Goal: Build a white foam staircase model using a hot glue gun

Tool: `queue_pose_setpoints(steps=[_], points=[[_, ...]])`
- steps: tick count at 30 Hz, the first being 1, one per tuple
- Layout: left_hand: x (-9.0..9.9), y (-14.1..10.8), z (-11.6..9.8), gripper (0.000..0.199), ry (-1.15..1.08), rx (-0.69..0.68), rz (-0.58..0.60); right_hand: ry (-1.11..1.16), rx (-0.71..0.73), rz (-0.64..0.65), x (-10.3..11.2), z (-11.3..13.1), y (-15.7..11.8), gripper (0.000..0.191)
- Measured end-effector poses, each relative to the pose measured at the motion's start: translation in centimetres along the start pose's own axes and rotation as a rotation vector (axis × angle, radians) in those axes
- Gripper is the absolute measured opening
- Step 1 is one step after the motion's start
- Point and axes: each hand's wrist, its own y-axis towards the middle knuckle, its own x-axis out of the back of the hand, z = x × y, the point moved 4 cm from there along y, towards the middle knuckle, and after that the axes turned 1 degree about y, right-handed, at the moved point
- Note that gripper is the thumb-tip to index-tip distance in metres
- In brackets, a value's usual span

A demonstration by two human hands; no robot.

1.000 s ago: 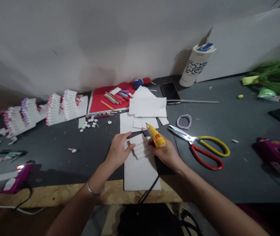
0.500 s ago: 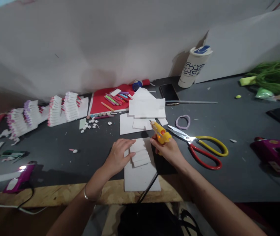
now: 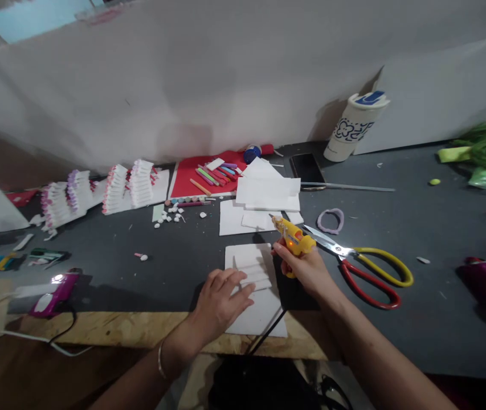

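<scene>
My right hand (image 3: 305,265) is wrapped round a yellow hot glue gun (image 3: 293,234), its nozzle pointing up and left over the near edge of some white pieces. A small orange light glows on the gun's side. Below and left of it lies a white sheet (image 3: 257,320) with white layered strips (image 3: 254,271) on top, overlapping the bench's wooden edge. My left hand (image 3: 221,299) lies over the sheet's left side, fingers spread, fingertips by the lower strips. Whether it presses on them I cannot tell. A black cord (image 3: 268,330) crosses the sheet's lower right corner.
Large scissors (image 3: 340,250) with red and yellow handles lie partly open right of my right hand. Behind are white offcuts (image 3: 268,193), markers on red sheet (image 3: 183,176), a phone (image 3: 306,169) and a tumbler (image 3: 354,128). Purple devices (image 3: 57,293) sit at both sides.
The view has shifted, so the bench items appear farther right. My left hand has slid toward the near edge, uncovering more of the strips' left side. The glue gun stays in my right hand.
</scene>
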Motion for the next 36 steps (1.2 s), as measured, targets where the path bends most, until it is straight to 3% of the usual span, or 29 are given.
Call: queue_pose_setpoints(steps=[7,12,14,17,19,21,24,30,36], points=[[-1.0,-0.7,-0.5,0.018,0.063,-0.063,-0.003,0.012,-0.027,-0.017,-0.1,0.0,0.0,0.041],[0.3,0.5,-0.1,0.014,-0.058,-0.031,0.009,0.061,0.002,-0.044,-0.1,0.2,0.1,0.045],[0.8,1.9,1.5,0.011,-0.096,0.017,-0.022,0.081,0.025,-0.047,-0.1,0.3,0.0,0.046],[0.1,5.1,5.7,0.016,-0.152,0.189,-0.066,0.092,0.044,-0.021,-0.1,0.4,-0.3,0.044],[-1.7,7.6,8.4,0.013,-0.221,0.219,0.047,0.106,0.045,0.005,-0.1,0.4,-0.5,0.041],[-3.9,9.8,10.3,0.03,-0.241,0.157,0.197,0.134,0.05,0.021,0.0,0.4,-0.6,0.039],[-6.1,11.8,11.7,0.047,-0.236,0.11,0.303,0.185,0.065,0.028,0.0,0.5,-0.8,0.037],[-6.4,11.7,11.2,0.034,-0.293,0.063,0.329,0.239,0.082,0.061,-0.1,0.7,-1.0,0.033],[-6.4,10.8,10.4,0.035,-0.174,0.114,0.297,0.245,0.082,0.045,-0.1,0.7,-1.1,0.034]])
